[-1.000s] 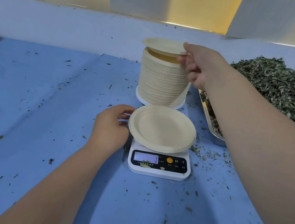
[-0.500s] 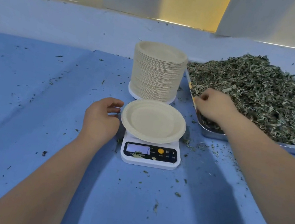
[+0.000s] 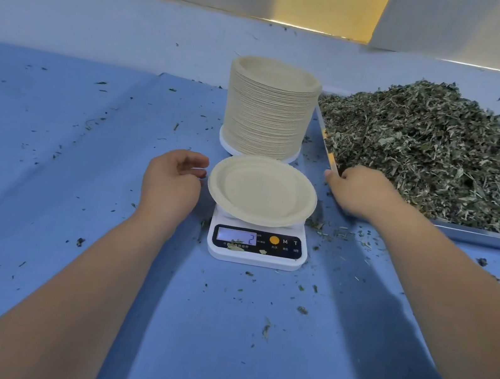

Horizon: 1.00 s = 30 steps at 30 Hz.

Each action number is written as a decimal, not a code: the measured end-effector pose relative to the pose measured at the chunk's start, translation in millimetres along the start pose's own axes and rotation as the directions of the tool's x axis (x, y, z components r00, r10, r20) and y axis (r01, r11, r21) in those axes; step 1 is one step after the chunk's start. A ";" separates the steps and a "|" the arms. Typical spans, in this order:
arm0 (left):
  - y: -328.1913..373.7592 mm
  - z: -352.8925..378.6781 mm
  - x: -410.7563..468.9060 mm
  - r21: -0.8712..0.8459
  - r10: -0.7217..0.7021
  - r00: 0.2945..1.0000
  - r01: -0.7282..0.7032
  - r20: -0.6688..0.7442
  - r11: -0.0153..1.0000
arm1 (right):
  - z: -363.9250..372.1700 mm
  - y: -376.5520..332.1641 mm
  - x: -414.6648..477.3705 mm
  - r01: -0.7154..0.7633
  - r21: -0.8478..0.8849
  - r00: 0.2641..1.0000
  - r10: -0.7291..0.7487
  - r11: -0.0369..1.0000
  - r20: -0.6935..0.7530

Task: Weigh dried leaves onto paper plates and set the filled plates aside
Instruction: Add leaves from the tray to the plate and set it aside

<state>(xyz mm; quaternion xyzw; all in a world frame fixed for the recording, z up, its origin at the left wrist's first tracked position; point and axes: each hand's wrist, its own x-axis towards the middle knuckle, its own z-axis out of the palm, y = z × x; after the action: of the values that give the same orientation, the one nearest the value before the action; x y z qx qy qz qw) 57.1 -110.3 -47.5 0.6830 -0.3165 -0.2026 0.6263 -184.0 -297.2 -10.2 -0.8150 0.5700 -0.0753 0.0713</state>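
Observation:
An empty paper plate (image 3: 261, 191) lies on a small white digital scale (image 3: 256, 253) whose display shows 2. My left hand (image 3: 170, 182) hovers just left of the plate's rim, fingers loosely curled and holding nothing. A big heap of dried leaves (image 3: 447, 149) fills a metal tray (image 3: 482, 236) at the right. My right hand (image 3: 360, 194) is at the tray's near left corner, its fingers curled down into the leaves and its thumb by the rim. What it holds is hidden behind the hand.
A tall stack of paper plates (image 3: 270, 110) stands right behind the scale, next to the tray's left edge. Leaf crumbs are scattered over the blue table cover (image 3: 81, 161). A pale wall rises at the back.
My right hand left the plate stack and dropped to the leaf tray, then dug in at its corner. The left hand stayed beside the plate on the scale.

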 end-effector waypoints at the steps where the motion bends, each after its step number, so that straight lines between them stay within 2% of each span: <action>1: 0.6 0.1 -0.9 -0.005 -0.001 1.000 0.001 0.005 1.000 | -2.2 0.8 0.5 -0.004 0.039 1.000 0.004 0.999 -0.020; 3: 1.7 0.4 -2.6 -0.005 -0.001 1.000 0.001 0.019 1.000 | -8.5 3.5 1.8 0.011 0.093 0.996 -0.003 0.996 -0.089; 6: 3.3 2.5 -4.2 -0.005 -0.009 1.000 0.009 0.027 1.000 | -16.9 6.5 2.0 0.058 0.182 0.964 -0.007 0.982 -0.267; 10: 6.6 7.8 -7.7 -0.096 -0.008 1.000 0.005 -0.028 0.995 | -14.9 3.2 0.8 0.077 0.182 0.957 -0.021 0.980 -0.289; 12: 8.1 11.1 -9.2 -0.135 0.002 0.998 -0.010 -0.056 0.991 | -17.5 -3.2 -0.7 0.109 0.193 0.938 -0.036 0.975 -0.345; 15: 10.0 14.1 -9.7 -0.146 0.009 0.998 -0.018 -0.064 0.989 | -29.1 -24.8 -4.7 0.220 0.221 0.883 -0.098 0.950 -0.458; 18: 10.2 15.0 -10.0 -0.130 0.022 0.998 -0.029 -0.052 0.991 | -40.0 -58.9 -15.1 0.361 0.238 0.847 -0.210 0.902 -0.489; 21: 10.1 14.0 -10.4 -0.135 0.022 0.999 -0.029 -0.050 0.990 | -37.3 -90.7 -33.7 0.477 0.257 0.837 -0.344 0.841 -0.426; 25: 11.7 12.7 -12.8 -0.131 0.027 0.999 -0.031 -0.032 0.991 | -15.8 -113.1 -54.9 0.545 0.184 0.837 -0.519 0.818 -0.174; 27: 12.7 12.4 -14.0 -0.113 0.038 0.999 -0.041 -0.024 0.993 | -9.3 -114.1 -57.9 0.561 0.130 0.828 -0.556 0.818 -0.076; 30: 12.8 12.5 -14.0 -0.108 0.043 0.999 -0.045 -0.016 0.993 | -12.3 -107.8 -57.4 0.572 0.202 0.820 -0.562 0.795 -0.110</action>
<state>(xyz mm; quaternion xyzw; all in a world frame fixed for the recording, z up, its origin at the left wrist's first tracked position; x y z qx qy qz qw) 36.4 -110.0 -38.2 0.6421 -0.3158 -0.2011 0.6690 -107.0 -206.9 21.2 -0.9329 0.2886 -0.1754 0.1252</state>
